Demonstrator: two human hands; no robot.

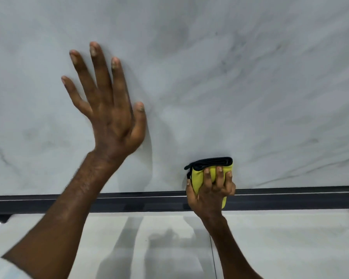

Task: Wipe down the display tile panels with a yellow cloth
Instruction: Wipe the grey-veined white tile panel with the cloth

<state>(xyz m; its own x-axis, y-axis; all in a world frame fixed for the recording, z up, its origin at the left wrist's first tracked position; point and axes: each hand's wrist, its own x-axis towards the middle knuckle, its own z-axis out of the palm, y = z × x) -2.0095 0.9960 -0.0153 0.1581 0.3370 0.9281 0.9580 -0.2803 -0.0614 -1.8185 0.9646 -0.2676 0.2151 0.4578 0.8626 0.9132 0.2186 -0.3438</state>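
item: tile panel (230, 67), grey-white marble pattern, upright, filling most of the view; it ends below at a dark rail (109, 202).

item: yellow cloth (199, 178), folded into a thick pad with a black edge along its top. position: low on the panel, just above the rail, pressed to the surface. folded, probably so it fills the palm and gives a firm wiping face.

item: right hand (212, 190), fingers curled over the cloth from the front, thumb at its left side, gripping it and pushing it onto the panel.

item: left hand (111, 109), flat on the panel higher up and to the left, fingers straight and spread, holding nothing. likely a brace to steady the person or the panel during the wiping.

item: glossy pale floor (280, 248) below the rail, reflecting both arms. pale sleeve (4, 268) at lower left corner.
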